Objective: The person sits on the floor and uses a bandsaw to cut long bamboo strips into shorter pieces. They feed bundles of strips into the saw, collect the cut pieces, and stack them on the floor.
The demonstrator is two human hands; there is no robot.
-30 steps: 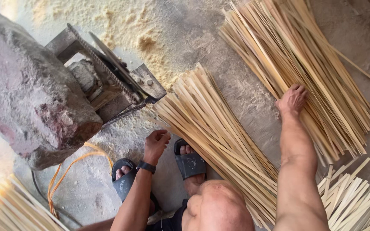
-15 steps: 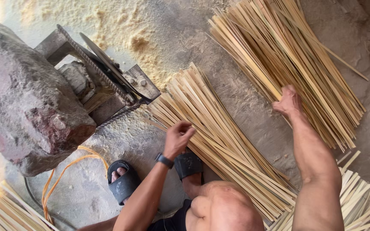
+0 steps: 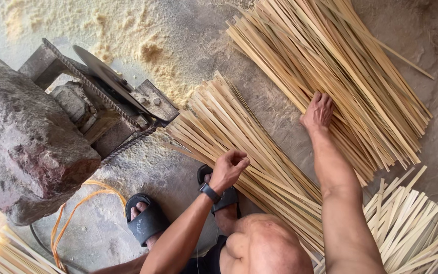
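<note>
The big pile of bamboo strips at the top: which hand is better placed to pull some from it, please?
Probably the right hand: it lies on the big pile, while the left hand hovers over the nearer pile.

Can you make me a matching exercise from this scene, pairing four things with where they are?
Things:
1 right hand
2 left hand
3 saw blade
4 sawdust

Places:
A heaped on the floor behind the machine
B flat on the far pile of bamboo strips
C over the near bundle of strips
D mounted beside the big rock

Pairs: 1-B, 2-C, 3-D, 4-A
</note>
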